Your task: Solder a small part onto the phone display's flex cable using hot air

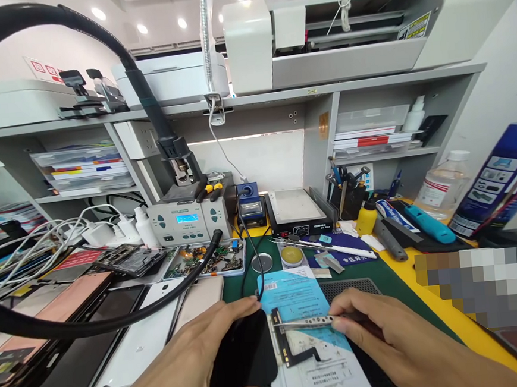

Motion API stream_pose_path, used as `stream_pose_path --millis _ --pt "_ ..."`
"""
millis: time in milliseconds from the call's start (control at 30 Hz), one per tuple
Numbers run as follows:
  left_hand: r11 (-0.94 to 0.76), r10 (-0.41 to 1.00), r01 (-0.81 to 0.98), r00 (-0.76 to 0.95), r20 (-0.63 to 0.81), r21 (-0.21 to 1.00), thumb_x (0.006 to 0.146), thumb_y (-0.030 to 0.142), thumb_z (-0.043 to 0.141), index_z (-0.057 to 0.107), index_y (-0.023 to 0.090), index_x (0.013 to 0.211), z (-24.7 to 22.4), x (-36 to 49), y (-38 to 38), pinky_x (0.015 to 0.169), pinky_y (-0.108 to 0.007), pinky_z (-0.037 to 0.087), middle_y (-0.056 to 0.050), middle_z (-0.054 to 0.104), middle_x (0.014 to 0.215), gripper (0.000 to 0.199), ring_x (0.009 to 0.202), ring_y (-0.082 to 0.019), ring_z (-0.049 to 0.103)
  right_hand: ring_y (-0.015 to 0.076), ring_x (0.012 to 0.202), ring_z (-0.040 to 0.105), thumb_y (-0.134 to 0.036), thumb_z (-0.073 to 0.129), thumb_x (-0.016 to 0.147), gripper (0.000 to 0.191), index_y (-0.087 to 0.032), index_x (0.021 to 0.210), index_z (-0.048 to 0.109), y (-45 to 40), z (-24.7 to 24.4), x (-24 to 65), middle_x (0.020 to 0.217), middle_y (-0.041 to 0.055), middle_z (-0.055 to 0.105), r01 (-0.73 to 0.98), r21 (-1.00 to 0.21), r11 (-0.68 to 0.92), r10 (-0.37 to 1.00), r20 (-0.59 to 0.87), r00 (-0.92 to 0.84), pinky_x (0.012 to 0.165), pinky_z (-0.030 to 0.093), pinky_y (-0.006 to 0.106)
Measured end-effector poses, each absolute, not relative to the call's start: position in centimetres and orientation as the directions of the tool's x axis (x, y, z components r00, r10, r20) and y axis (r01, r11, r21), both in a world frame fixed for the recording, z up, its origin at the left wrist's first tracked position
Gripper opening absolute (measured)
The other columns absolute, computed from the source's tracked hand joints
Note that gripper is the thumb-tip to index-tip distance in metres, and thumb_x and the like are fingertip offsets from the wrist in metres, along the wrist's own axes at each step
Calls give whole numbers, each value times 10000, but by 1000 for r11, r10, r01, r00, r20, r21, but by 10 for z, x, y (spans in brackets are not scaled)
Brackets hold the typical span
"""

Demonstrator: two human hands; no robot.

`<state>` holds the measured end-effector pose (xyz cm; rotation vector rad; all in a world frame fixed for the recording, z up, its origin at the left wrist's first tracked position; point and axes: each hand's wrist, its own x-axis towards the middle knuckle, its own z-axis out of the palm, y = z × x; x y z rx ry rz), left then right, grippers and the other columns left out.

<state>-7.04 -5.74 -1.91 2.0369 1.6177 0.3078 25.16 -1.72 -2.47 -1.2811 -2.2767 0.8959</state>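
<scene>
My left hand [216, 340] is wrapped round the edges of a black phone screen [244, 355], fingers at its top and thumb at its lower edge. My right hand [368, 334] pinches metal tweezers [311, 322], whose tips point left and reach a black flex cable [288, 340]. That cable lies beside the screen, joined to its right side by a pale strip, over a blue and white printed packet [293, 289]. Whether the tips grip the cable or only touch it, I cannot tell.
Several phones and phone parts lie at the left, under a black hose [116, 324]. Behind stand a hot air station [186, 220], a tray of small parts [205, 260] and a heating plate [299, 208]. Bottles [441, 185] and tools are at the right.
</scene>
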Motion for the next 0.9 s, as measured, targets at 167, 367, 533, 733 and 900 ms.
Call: stream_pose_path --millis 167,367,533,733,900 --pt "-121 956 837 243 -164 534 830 472 710 311 498 1540 -10 -70 -57 1261 -606 239 44 369 1651 815 1534 -344 317 192 890 628 -476 410 1095 262 -303 1055 603 -17 -20 252 1000 -19 672 610 -704 364 861 4 -509 816 471 294" --pt "-112 961 809 236 -144 578 838 494 703 354 461 1529 -8 -68 -61 1234 -619 301 13 390 1642 775 1514 -369 351 204 951 632 -487 418 1091 262 -299 1068 600 -16 -15 254 1043 -11 678 618 -701 357 862 -8 -507 858 472 298" --pt "-209 960 764 280 -23 610 862 472 702 378 406 1527 -1 -66 -56 1244 -590 304 -21 470 1590 742 1488 -354 395 201 933 637 -496 424 1086 272 -297 1056 606 -16 -13 257 1020 -17 685 635 -677 371 860 -7 -510 846 475 297" --pt "-249 950 659 309 46 710 857 379 724 405 350 1496 3 -68 -47 1187 -545 385 -59 553 1493 715 1355 -321 516 197 807 592 -534 432 1068 314 -282 1034 616 -12 -10 265 912 -8 656 665 -668 335 888 -12 -460 727 464 296" --pt "-132 988 436 126 85 890 909 487 692 523 277 1389 14 -65 -43 1021 -459 491 -95 622 1374 551 1179 -286 601 176 714 495 -566 431 1059 360 -264 984 610 -7 -7 269 806 -15 535 618 -720 314 911 47 -409 630 418 272"
